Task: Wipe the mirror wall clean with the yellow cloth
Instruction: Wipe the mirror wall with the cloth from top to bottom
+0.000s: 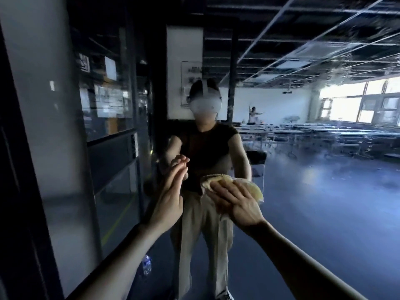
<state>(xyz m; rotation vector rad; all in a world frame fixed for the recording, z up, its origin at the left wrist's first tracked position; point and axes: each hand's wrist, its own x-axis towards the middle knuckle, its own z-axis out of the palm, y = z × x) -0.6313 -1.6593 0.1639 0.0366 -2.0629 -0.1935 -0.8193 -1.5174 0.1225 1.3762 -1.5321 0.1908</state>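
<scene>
Pressing hand: right hand (236,204) lies flat, fingers straight and a bit spread, palm on the yellow cloth (252,188); not curled round it, just pins it to the glass.
Cloth position: between right palm and mirror wall (313,202), bunched; it shows past the fingertips and off the hand's right side.
Cloth long axis: roughly sideways, sloping down to the right, across the fingers.
Left hand: left hand (168,204) has fingers straight and together, tips touching the mirror just left of the cloth; it holds nothing and is apart from the cloth.
Nearer hand: right, on the cloth; left reads as a brace only.
Next move (judged): slide the flat right palm along the glass; the widest open glass lies to the right and up.
Behind hands: reflection of the person (207,148), reflected desks (281,131), windows (357,105).
Hidden/unclear: cloth under the palm is hidden; dirt or streaks can't be made out, the view is dim and blurred; bottle (147,265) low left is possibly a reflection; forearms are cut off at the bottom edge.
</scene>
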